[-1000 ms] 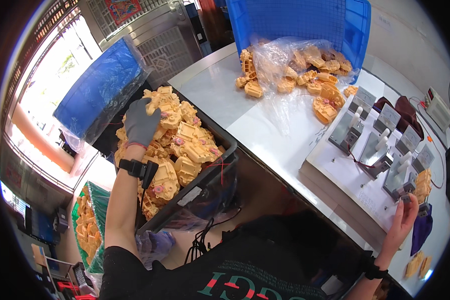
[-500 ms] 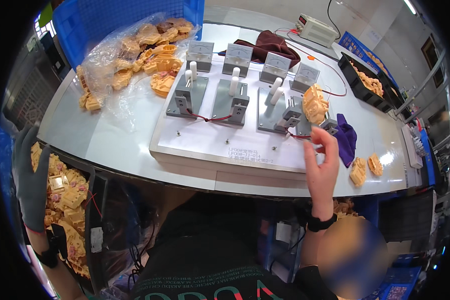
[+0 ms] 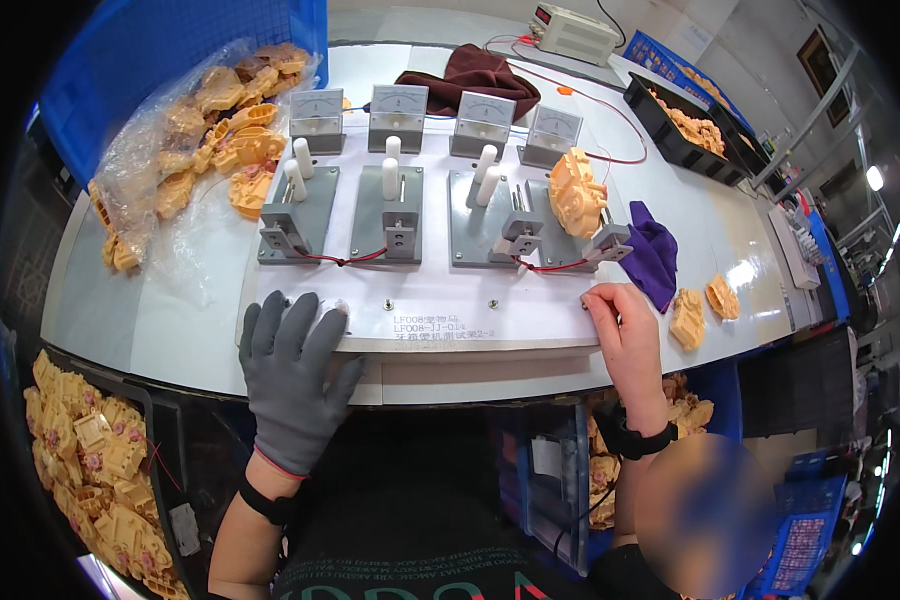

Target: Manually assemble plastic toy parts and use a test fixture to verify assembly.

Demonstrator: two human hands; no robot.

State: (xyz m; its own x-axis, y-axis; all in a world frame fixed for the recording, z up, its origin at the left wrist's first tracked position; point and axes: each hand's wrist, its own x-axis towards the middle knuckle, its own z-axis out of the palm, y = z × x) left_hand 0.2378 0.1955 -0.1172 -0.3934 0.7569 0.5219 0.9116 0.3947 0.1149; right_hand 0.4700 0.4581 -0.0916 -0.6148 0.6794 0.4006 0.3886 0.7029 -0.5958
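My left hand [image 3: 298,365], in a grey glove, rests with fingers spread over the front left edge of a white test board [image 3: 450,285]. My bare right hand [image 3: 625,335] is at the board's front right corner. Its thumb and fingertips close on a small metal toggle switch, mostly hidden, in line with another toggle switch [image 3: 493,303]. Just beyond, a peach plastic housing [image 3: 578,195] sits tilted on the rightmost grey clamp fixture [image 3: 610,238]. Three more such fixtures with white pegs [image 3: 392,160] stand to its left, wired in red. Analog meters [image 3: 398,115] stand behind them.
A blue crate [image 3: 185,80] and a plastic bag [image 3: 185,130] of housings stand at the left. Purple cloth [image 3: 652,255] and two loose housings [image 3: 687,320] lie right. Below the table are bins of housings [image 3: 95,470]. A power supply [image 3: 573,33] stands behind.
My left hand has come from the bin at lower left up to the board's front edge. My right hand has lowered from beside the housing to the board's corner. The view has shifted.
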